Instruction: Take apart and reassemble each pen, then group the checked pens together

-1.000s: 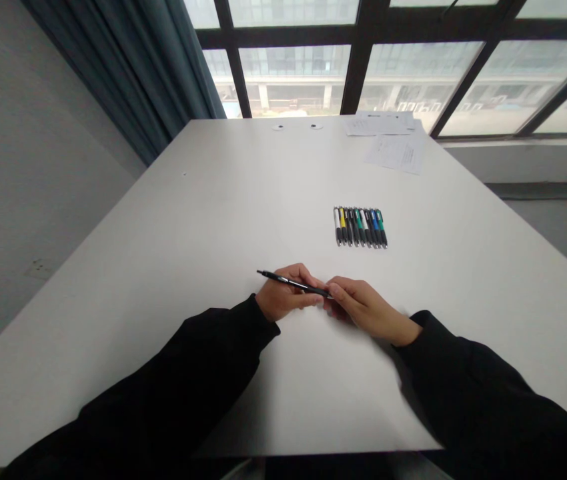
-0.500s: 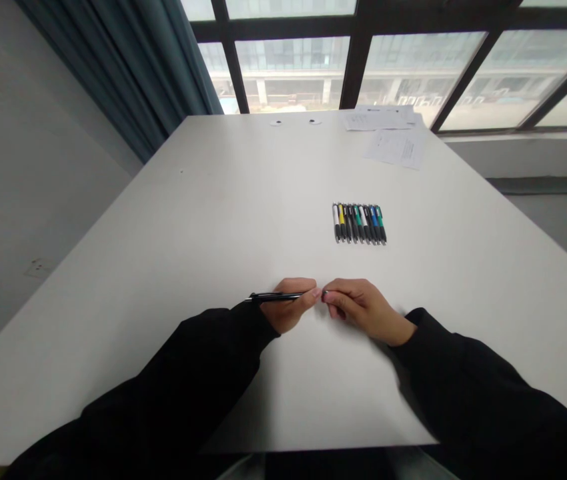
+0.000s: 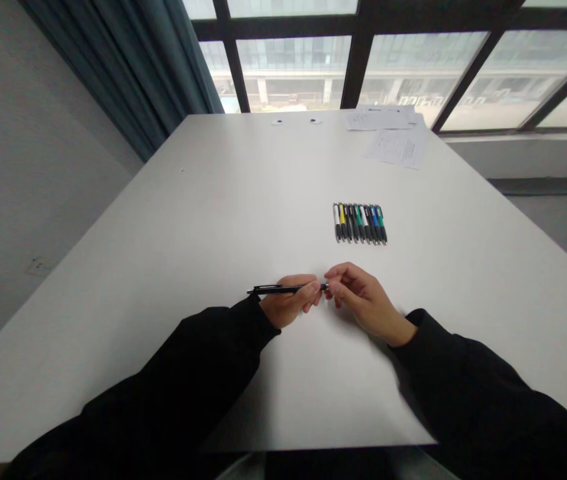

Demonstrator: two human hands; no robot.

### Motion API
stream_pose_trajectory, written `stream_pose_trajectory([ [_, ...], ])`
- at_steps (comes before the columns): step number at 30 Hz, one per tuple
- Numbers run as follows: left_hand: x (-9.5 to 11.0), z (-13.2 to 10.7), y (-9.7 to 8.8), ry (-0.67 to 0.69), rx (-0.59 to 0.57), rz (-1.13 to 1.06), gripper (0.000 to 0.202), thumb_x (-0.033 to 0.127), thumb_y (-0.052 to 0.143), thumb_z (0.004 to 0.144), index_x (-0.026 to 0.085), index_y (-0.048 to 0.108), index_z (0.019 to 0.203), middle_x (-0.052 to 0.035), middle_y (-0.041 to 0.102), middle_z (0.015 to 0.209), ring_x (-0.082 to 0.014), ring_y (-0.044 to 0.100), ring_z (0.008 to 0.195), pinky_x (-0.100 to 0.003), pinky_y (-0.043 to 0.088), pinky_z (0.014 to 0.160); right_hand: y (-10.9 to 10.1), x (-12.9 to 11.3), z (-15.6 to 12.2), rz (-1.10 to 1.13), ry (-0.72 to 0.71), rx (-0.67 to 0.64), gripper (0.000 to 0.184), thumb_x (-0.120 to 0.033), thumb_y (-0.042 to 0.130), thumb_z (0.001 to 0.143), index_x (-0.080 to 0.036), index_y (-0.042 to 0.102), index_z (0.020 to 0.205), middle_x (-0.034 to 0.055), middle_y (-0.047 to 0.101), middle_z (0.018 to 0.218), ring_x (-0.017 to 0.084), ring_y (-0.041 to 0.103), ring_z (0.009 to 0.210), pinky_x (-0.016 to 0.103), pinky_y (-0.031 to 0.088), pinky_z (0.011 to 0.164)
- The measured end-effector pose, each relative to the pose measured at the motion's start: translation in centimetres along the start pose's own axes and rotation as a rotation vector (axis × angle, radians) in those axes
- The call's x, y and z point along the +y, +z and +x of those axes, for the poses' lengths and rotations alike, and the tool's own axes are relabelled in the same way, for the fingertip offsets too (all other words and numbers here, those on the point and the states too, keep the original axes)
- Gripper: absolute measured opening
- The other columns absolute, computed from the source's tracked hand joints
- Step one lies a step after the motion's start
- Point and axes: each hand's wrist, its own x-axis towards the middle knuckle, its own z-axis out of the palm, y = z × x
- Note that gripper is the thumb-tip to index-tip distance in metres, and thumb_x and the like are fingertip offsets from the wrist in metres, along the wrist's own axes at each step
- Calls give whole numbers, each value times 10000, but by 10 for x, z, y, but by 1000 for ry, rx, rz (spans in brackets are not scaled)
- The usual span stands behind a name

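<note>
A slim black pen [image 3: 276,289] lies nearly level, its clip end to the left and its silvery tip to the right. My left hand [image 3: 288,303] is closed on it, thumb and fingers pinching near the tip end. Right beside that tip is my right hand [image 3: 363,300], its index finger lifted away from the thumb. The thumb sits at or very near the tip; whether it touches I cannot tell. Beyond my hands, a row of several pens [image 3: 360,223] lies side by side, with white, yellow, black, green and blue barrels.
The white table [image 3: 203,233] spreads out around my hands. Printed papers [image 3: 396,147] lie at its far right, near the window [image 3: 293,70]. Two small oval fittings sit along the far edge. A dark blue curtain [image 3: 128,67] hangs at the left by the wall.
My right hand's fingers have parted from their pinch on the small dark piece at the tip end. The pen's silvery tip now shows between my hands, and the pen has risen slightly.
</note>
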Motion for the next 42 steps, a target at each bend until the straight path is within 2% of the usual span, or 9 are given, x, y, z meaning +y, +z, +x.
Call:
stream_pose_trajectory([
  [3, 0, 0, -1, -12, -11, -12, 463, 457, 358, 998, 145, 572, 732, 5, 513, 594, -105, 465, 568, -246, 378, 582, -1, -1, 0, -8, -16, -13, 215, -384, 619, 915, -183, 624, 837, 22, 618, 741, 124, 542, 628, 276, 464, 588],
  [7, 0, 0, -3, -8, -7, -23, 475, 443, 368, 1003, 134, 583, 714, -2, 536, 606, -93, 465, 557, -232, 373, 565, -1, -1, 0, 131, -64, -20, 364, -310, 791, 775, -225, 597, 1072, 39, 635, 965, 145, 599, 763, 301, 509, 674],
  [12, -1, 1, -3, -41, -4, -67, 478, 457, 378, 999, 119, 620, 763, -10, 562, 608, -87, 461, 528, -226, 364, 527, -1, -2, 1, 19, -39, -42, 142, -322, 618, 926, -183, 650, 918, 21, 647, 719, 141, 592, 642, 299, 495, 606],
  [18, -3, 4, -3, -63, 0, -100, 520, 475, 372, 997, 113, 648, 744, -23, 581, 609, -88, 448, 509, -227, 360, 498, -3, -3, 0, -195, -268, 57, 64, -260, 678, 884, -204, 683, 914, 62, 689, 875, 187, 653, 805, 356, 521, 740],
  [21, -4, 4, -4, -48, 9, -109, 535, 478, 375, 995, 114, 646, 712, -34, 601, 627, -88, 449, 507, -230, 361, 492, -3, -3, 0, -138, -185, 25, 191, -295, 661, 899, -208, 645, 1069, 52, 694, 880, 171, 653, 759, 336, 526, 707],
  [24, -4, 4, -4, -52, 2, -113, 526, 477, 382, 994, 110, 664, 744, -33, 605, 628, -88, 458, 505, -229, 362, 487, -3, -5, -1, -216, -107, -4, 166, -326, 570, 957, -192, 667, 940, 27, 671, 761, 140, 608, 656, 301, 497, 642],
  [26, -4, 4, -5, -59, -3, -115, 525, 478, 384, 993, 108, 666, 750, -36, 613, 636, -86, 460, 502, -227, 362, 483, -3, -6, -1, -268, -116, -3, 202, -321, 562, 961, -188, 666, 849, 23, 655, 731, 135, 588, 642, 295, 484, 635],
  [33, -7, 5, -4, -48, 7, -157, 534, 481, 387, 993, 113, 652, 712, -45, 616, 625, -91, 479, 507, -226, 366, 473, -5, -5, 0, -295, -305, 66, 41, -223, 635, 908, -210, 663, 880, 51, 656, 876, 177, 620, 810, 336, 498, 732],
  [42, -9, 6, -6, -68, 42, -236, 546, 503, 395, 983, 105, 687, 751, -46, 601, 589, -106, 526, 510, -220, 369, 454, -7, -4, -2, -261, -240, 110, 76, -259, 662, 890, -211, 661, 950, 32, 641, 868, 154, 591, 740, 312, 480, 677],
])
